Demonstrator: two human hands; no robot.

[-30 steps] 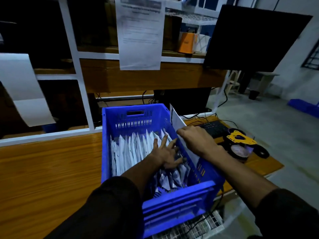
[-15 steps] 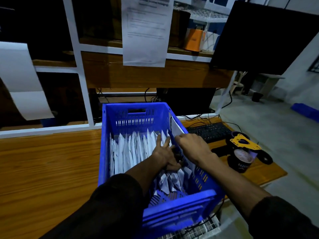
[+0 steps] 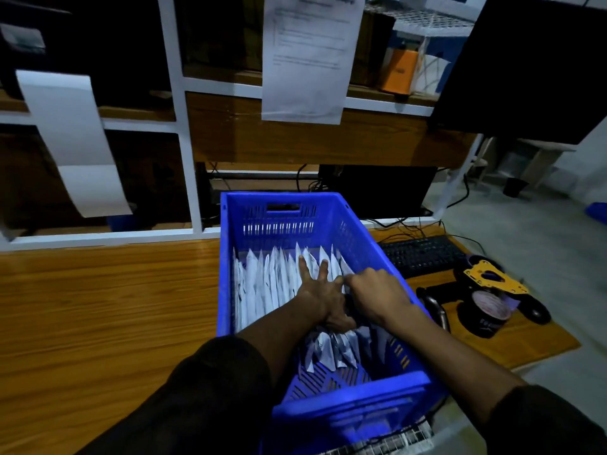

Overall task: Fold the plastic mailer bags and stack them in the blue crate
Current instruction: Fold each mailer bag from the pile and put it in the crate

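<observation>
Both hands are down in the crate (image 3: 226, 274) on the tabletop (image 3: 98, 307). Left hand (image 3: 323, 298) lies spread, fingers straight, pressing the upright bags (image 3: 272, 277). Just right of it, right hand (image 3: 374, 295) is curled; whether its grip holds a bag is hidden.

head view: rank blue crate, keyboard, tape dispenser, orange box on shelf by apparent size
1. blue crate, by far the largest.
2. keyboard.
3. tape dispenser, close to the keyboard in apparent area, so that order is unsure.
4. orange box, smallest, though it sits farther back on the shelf.
</observation>
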